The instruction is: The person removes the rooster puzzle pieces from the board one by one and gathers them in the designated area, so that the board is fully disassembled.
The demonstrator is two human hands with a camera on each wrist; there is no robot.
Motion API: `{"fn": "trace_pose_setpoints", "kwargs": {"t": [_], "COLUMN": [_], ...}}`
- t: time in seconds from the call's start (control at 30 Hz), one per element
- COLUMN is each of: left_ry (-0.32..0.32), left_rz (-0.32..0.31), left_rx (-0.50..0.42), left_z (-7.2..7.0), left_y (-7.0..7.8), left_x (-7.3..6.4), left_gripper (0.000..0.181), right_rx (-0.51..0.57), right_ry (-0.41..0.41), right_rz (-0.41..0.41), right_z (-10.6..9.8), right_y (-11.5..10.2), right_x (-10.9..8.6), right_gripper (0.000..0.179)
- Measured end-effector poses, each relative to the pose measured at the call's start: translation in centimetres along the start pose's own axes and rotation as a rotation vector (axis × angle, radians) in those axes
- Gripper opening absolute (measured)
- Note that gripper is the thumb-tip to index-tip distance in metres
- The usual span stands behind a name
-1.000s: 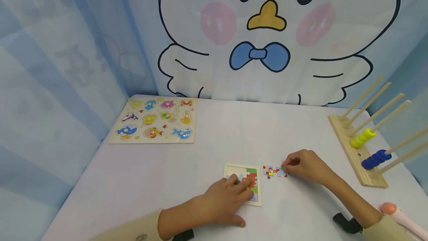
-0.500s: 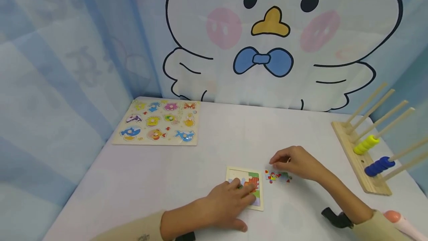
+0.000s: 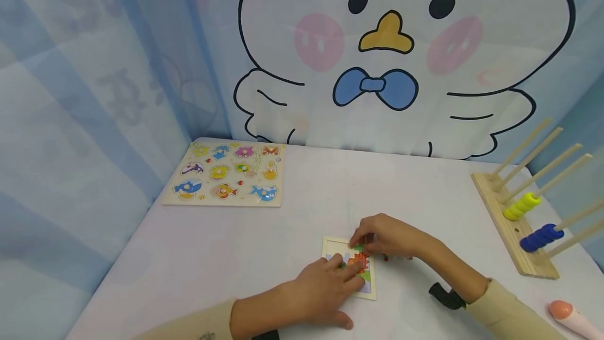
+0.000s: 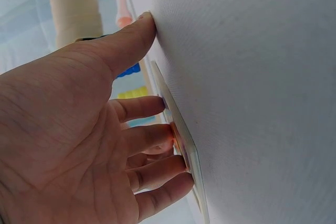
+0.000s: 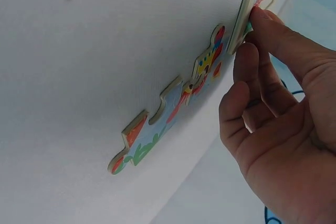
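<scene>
A small wooden jigsaw puzzle [image 3: 329, 244] in a pale frame lies on the white table. My left hand [image 3: 322, 290] rests on it with spread fingers, and the fingertips press its face in the left wrist view. At the far right corner, my right hand [image 3: 389, 235] pinches at a green puzzle piece [image 5: 248, 27] with thumb and finger. Beside the frame lie a blue-and-green piece [image 5: 152, 129] and a yellow, red and blue piece [image 5: 209, 59], close together. In the head view my right hand mostly hides these two.
A peg puzzle board [image 3: 224, 174] with sea creatures lies at the back left. On the right stands a wooden peg rack [image 3: 509, 224] with yellow rings [image 3: 521, 206] and blue rings [image 3: 541, 238]. A pink-handled toy [image 3: 571, 318] lies at the front right. A printed curtain [image 3: 321, 114] hangs behind.
My right hand has moved left from the loose pieces to the puzzle frame's far right corner. My left hand has stayed on the puzzle. The head view has shifted slightly.
</scene>
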State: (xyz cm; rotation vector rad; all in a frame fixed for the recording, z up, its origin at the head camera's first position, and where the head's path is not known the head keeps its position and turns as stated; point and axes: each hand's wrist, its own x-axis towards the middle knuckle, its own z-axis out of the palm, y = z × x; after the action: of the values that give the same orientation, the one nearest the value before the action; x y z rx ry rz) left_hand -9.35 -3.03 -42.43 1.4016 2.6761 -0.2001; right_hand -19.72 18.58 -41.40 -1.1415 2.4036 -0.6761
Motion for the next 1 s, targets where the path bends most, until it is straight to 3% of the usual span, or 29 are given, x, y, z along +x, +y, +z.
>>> {"fn": "trace_pose_setpoints", "kwargs": {"t": [0.7,1.0], "left_ry": [-0.021,-0.022], "left_rz": [0.000,0.001], "left_rx": [-0.040,-0.036], "left_z": [-0.1,-0.1], "left_y": [-0.1,0.0], "left_x": [0.1,-0.1], "left_gripper": [0.070,0.068], "right_rx": [-0.108,-0.107], "right_ry": [-0.011,-0.045], "right_rz": [0.058,0.080], "right_z": [0.2,0.4], "right_y": [-0.9,-1.3], "right_x": [0.2,0.4], "right_gripper": [0.028,0.031]}}
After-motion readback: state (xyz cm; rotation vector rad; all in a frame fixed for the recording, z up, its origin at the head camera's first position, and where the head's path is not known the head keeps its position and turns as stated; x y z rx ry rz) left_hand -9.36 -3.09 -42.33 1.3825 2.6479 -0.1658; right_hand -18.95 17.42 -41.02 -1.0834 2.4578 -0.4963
